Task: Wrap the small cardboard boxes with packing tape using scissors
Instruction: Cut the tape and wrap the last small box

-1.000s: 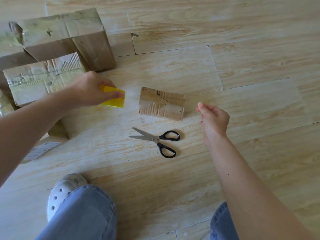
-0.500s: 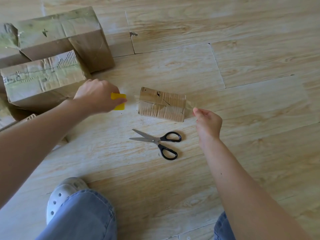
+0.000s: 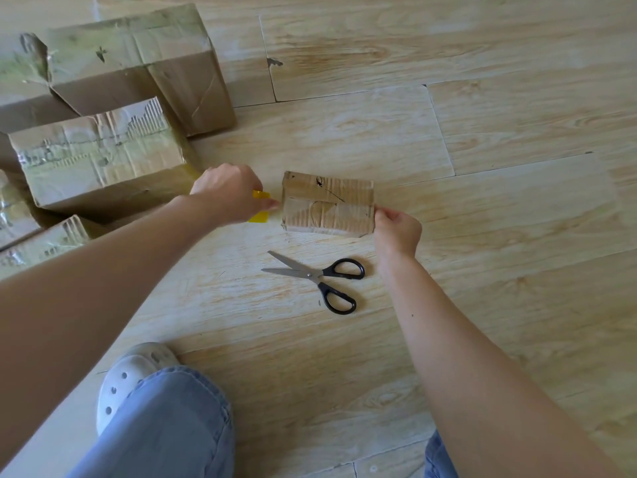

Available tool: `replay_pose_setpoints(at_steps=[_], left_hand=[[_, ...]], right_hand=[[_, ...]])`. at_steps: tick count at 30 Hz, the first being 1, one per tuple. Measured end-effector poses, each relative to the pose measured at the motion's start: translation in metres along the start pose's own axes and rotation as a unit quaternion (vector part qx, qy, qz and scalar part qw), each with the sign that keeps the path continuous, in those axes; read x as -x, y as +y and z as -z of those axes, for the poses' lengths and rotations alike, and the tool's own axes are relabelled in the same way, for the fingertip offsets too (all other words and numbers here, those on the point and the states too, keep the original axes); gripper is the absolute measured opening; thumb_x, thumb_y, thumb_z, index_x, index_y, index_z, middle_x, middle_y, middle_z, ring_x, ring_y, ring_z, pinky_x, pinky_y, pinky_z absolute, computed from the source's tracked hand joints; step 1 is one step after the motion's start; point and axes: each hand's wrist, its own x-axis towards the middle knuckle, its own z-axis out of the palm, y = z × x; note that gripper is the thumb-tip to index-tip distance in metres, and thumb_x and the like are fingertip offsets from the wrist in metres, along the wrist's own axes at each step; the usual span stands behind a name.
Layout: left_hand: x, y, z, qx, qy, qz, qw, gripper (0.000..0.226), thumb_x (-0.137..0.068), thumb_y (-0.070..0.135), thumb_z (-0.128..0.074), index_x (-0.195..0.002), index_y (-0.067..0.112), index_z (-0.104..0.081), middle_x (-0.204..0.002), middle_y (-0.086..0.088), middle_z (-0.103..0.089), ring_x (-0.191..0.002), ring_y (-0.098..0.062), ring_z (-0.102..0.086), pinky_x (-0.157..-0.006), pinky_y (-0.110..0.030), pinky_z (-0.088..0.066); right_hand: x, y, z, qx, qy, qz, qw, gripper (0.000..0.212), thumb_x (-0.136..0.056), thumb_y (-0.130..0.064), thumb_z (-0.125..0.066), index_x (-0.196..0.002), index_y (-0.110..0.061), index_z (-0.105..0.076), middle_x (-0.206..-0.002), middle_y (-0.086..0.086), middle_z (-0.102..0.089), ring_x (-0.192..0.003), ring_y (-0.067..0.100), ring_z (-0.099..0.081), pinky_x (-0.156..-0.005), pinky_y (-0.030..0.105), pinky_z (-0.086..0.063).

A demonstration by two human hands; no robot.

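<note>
Step in hand: we are judging that we are stretching packing tape across the top of the small cardboard box (image 3: 327, 203); the cut is not yet made
Box: it is lying flat on the wooden floor (image 3: 482, 236), between our two hands and just beyond the scissors (image 3: 315, 274)
Left hand: our left hand (image 3: 225, 193) is gripping the yellow tape roll (image 3: 259, 217), fingers curled round it, just beside the left end of the box
Right hand: our right hand (image 3: 396, 229) is pinching the right edge of the box, thumb and fingers together; the tape end is probably under them, but the tape is clear and we are not seeing it well
Scissors: they are lying with blades apart, and no hand is touching them
Other boxes: bigger taped boxes (image 3: 100, 157) are standing at the left
Next move: we are thinking the strip is needing a firm press down; then the right hand is having to let go and take the scissors, cutting near the roll while the tape is tight
</note>
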Motion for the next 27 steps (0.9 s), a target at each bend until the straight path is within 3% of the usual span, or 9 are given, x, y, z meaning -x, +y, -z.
replay_pose_setpoints(at_steps=[3, 6, 9, 10, 12, 15, 18, 21, 27], left_hand=[[0.004, 0.002, -0.003, 0.021, -0.014, 0.01, 1.0, 0.044, -0.083, 0.059, -0.06, -0.09, 0.017, -0.069, -0.067, -0.002, -0.055, -0.07, -0.024, -0.058, -0.054, -0.027, -0.039], [0.007, 0.0, -0.004, 0.028, -0.013, 0.016, 0.999, 0.045, -0.083, 0.06, -0.06, -0.091, 0.017, -0.069, -0.067, -0.003, -0.056, -0.065, -0.021, -0.056, -0.05, -0.025, -0.038], [0.009, -0.001, -0.005, 0.032, -0.011, 0.019, 0.999, 0.046, -0.083, 0.06, -0.06, -0.09, 0.015, -0.07, -0.066, -0.003, -0.058, -0.063, -0.02, -0.056, -0.049, -0.025, -0.038], [0.009, -0.002, -0.005, 0.034, -0.01, 0.02, 0.999, 0.047, -0.082, 0.06, -0.06, -0.09, 0.016, -0.071, -0.067, -0.003, -0.058, -0.063, -0.02, -0.057, -0.049, -0.025, -0.039], [0.01, -0.002, -0.007, 0.038, -0.008, 0.021, 0.999, 0.047, -0.082, 0.061, -0.06, -0.09, 0.016, -0.07, -0.066, -0.002, -0.057, -0.062, -0.018, -0.056, -0.049, -0.025, -0.039], [0.011, -0.002, -0.01, 0.046, -0.003, 0.019, 0.999, 0.048, -0.081, 0.063, -0.06, -0.091, 0.017, -0.069, -0.064, 0.001, -0.056, -0.059, -0.015, -0.055, -0.047, -0.023, -0.037], [0.014, -0.002, -0.011, 0.052, -0.003, 0.018, 0.998, 0.046, -0.08, 0.064, -0.06, -0.087, 0.02, -0.067, -0.066, 0.002, -0.055, -0.063, -0.016, -0.055, -0.048, -0.024, -0.035], [0.016, -0.002, -0.014, 0.053, -0.001, 0.027, 0.998, 0.046, -0.08, 0.063, -0.06, -0.078, 0.017, -0.065, -0.065, 0.0, -0.056, -0.064, -0.018, -0.056, -0.047, -0.025, -0.034], [0.017, -0.005, -0.015, 0.059, 0.009, 0.028, 0.998, 0.045, -0.079, 0.063, -0.06, -0.073, 0.019, -0.068, -0.061, -0.001, -0.056, -0.058, -0.015, -0.053, -0.046, -0.025, -0.033]], right_hand=[[-0.001, -0.002, 0.0, 0.018, -0.006, 0.007, 1.0, 0.017, -0.095, -0.011, -0.058, -0.095, -0.006, -0.074, -0.086, 0.0, -0.071, -0.079, 0.008, -0.066, -0.06, 0.01, -0.048], [-0.003, -0.003, 0.001, 0.044, -0.007, 0.028, 0.999, 0.017, -0.094, -0.016, -0.062, -0.102, -0.005, -0.073, -0.09, 0.002, -0.072, -0.086, 0.014, -0.068, -0.072, 0.019, -0.051], [-0.004, -0.004, 0.004, 0.046, 0.012, 0.029, 0.998, 0.046, -0.089, -0.019, -0.069, -0.13, -0.008, -0.05, -0.087, -0.006, -0.064, -0.087, 0.012, -0.063, -0.076, 0.022, -0.047], [-0.003, -0.004, 0.005, 0.062, 0.024, 0.029, 0.997, 0.057, -0.088, -0.02, -0.07, -0.137, -0.011, -0.041, -0.092, -0.005, -0.063, -0.088, 0.012, -0.061, -0.077, 0.022, -0.046], [0.002, -0.002, 0.005, 0.14, 0.081, 0.09, 0.983, 0.055, -0.091, -0.019, -0.066, -0.139, -0.011, -0.039, -0.114, 0.002, -0.06, -0.101, 0.018, -0.06, -0.085, 0.027, -0.049], [0.023, 0.002, -0.003, 0.24, 0.152, 0.328, 0.901, 0.041, -0.098, -0.018, -0.054, -0.136, -0.005, -0.047, -0.135, 0.01, -0.053, -0.124, 0.022, -0.051, -0.102, 0.027, -0.039], [0.044, 0.005, -0.023, 0.387, -0.02, 0.5, 0.774, 0.053, -0.103, -0.033, -0.039, -0.149, -0.007, -0.031, -0.157, 0.008, -0.029, -0.146, 0.022, -0.024, -0.119, 0.035, -0.013], [0.053, 0.012, -0.039, 0.511, -0.161, 0.528, 0.659, 0.066, -0.103, -0.047, -0.027, -0.155, -0.015, -0.003, -0.163, 0.001, 0.003, -0.15, 0.016, 0.006, -0.12, 0.035, 0.01], [0.047, 0.021, -0.041, 0.56, -0.158, 0.537, 0.611, 0.07, -0.102, -0.048, -0.031, -0.153, -0.015, 0.004, -0.158, -0.002, 0.016, -0.149, 0.017, 0.01, -0.121, 0.036, 0.008]])
